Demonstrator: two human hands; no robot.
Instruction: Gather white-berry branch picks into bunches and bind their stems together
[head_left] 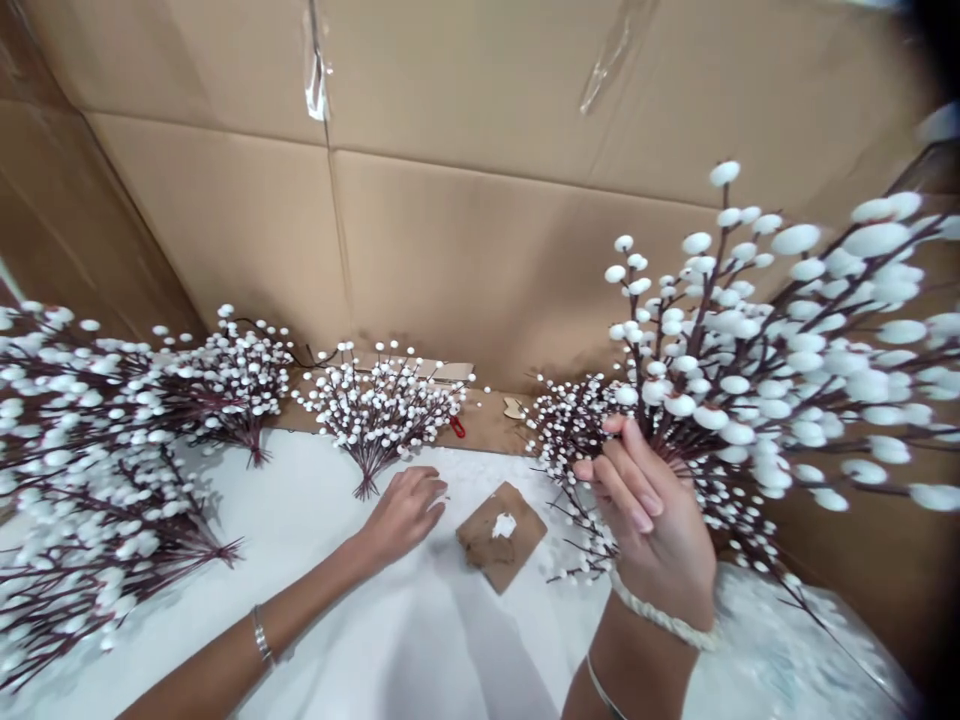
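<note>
My right hand is raised at the right, its fingers curled round the lower stems of a large bunch of artificial white berry stems. The bunch fans up and to the right, with white oval berries on dark reddish-brown stems. My left hand is low over the white table, fingers slightly bent and apart, with nothing visible in it. It is between a small berry bunch and a square of cardboard with a white patch in its middle.
Several more berry bunches lie along the left side. Other berry stems lie behind my right hand. A small red object is by the back edge. Tall cardboard walls enclose the table; clear plastic lies at the lower right.
</note>
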